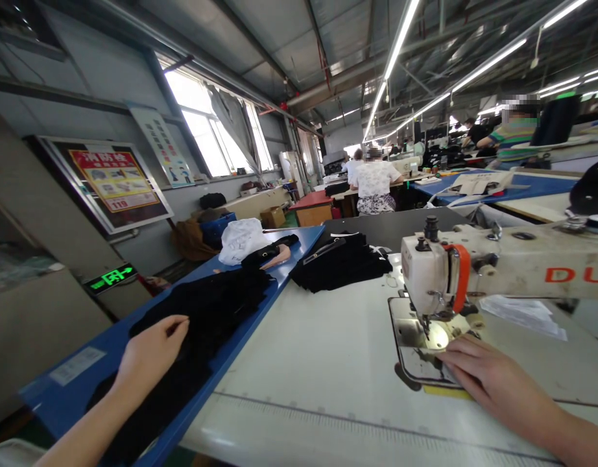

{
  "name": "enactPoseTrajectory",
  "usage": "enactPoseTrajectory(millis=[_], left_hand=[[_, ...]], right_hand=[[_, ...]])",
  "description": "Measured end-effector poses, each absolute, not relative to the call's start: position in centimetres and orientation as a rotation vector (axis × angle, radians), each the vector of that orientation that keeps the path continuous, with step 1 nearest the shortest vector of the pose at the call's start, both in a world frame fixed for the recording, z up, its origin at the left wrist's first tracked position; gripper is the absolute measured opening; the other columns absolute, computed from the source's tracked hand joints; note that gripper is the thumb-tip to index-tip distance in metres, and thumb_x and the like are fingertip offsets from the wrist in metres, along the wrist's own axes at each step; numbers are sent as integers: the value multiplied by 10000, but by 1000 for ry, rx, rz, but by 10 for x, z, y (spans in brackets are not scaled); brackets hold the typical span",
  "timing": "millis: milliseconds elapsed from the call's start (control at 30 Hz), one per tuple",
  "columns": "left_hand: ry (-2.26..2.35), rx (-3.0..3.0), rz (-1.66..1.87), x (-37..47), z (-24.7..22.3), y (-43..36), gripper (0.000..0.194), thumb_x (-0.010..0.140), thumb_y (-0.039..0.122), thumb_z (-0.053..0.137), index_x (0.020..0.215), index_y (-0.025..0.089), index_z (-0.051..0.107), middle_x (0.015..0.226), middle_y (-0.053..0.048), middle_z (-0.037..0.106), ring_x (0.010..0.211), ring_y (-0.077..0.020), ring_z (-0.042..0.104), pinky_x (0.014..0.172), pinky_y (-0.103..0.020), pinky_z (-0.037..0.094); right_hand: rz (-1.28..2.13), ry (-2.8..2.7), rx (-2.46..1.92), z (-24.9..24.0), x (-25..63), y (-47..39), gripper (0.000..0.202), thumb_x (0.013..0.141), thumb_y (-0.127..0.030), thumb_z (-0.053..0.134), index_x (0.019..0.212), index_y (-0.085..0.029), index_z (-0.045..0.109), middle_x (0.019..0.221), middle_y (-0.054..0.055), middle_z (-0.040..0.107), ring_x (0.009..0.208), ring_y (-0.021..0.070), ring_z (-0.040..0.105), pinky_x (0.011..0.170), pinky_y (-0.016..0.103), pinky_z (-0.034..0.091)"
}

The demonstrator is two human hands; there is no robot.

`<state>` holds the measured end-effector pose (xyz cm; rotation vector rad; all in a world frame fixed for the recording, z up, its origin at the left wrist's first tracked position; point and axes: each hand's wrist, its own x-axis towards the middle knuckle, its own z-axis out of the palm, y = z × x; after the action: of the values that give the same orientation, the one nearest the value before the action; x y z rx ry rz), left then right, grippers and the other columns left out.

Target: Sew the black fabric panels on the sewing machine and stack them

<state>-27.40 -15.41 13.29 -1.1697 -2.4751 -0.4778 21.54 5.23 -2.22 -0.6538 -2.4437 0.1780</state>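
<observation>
On the left, my left hand (153, 350) is closed over a pile of black fabric (216, 305), its fingers curled against the cloth. That pile lies on a blue-topped side table (274, 305). My right hand (488, 373) rests on the sewing machine bed, fingers stretched out and lying together; I see nothing held in it. Its fingertips touch the metal plate (418, 360) just in front of the needle area, where a small lamp shines. Above stands the white sewing machine (513, 259) with an orange thread lever guard (458, 277).
A stack of black pieces (340, 263) lies at the back of the white machine table (318, 363), which has a printed ruler along its front. A white plastic bag (242, 240) sits on the blue table. Farther off, other people (375, 181) sit at workstations.
</observation>
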Motion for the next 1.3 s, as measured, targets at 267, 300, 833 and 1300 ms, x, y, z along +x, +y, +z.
enactPoseTrajectory(millis=[267, 300, 833, 1300], left_hand=[[-2474, -1306, -667, -191, 160, -133, 310, 819, 433, 443, 916, 202, 625, 849, -5, 674, 770, -201, 628, 728, -288, 483], [-2526, -1454, -744, -176, 148, -123, 278, 795, 430, 473, 856, 209, 628, 790, 0, 665, 732, -194, 621, 690, -277, 480], [-2085, -2620, -980, -46, 29, -31, 329, 904, 395, 481, 1151, 245, 639, 1185, -68, 675, 1077, -238, 638, 893, -380, 542], [-1757, -2636, -163, -56, 11, -28, 481, 966, 446, 397, 1425, 307, 429, 1516, -73, 385, 1393, -291, 346, 1070, -536, 368]], right_hand=[[212, -2445, -668, -18, 214, 51, 253, 940, -201, 446, 937, -246, 696, 913, 66, 661, 863, 202, 620, 757, 323, 528], [216, -2455, -674, -18, 214, 52, 257, 940, -188, 443, 936, -240, 694, 906, 68, 657, 863, 203, 614, 761, 327, 522], [839, -2143, -851, 4, 187, 3, 296, 836, -93, 557, 1080, -184, 698, 1105, 98, 675, 1050, 225, 601, 961, 388, 468], [1306, -1734, -1102, 7, 158, 13, 633, 694, -62, 671, 1294, -208, 533, 1222, 103, 583, 724, 127, 614, 722, 316, 561]])
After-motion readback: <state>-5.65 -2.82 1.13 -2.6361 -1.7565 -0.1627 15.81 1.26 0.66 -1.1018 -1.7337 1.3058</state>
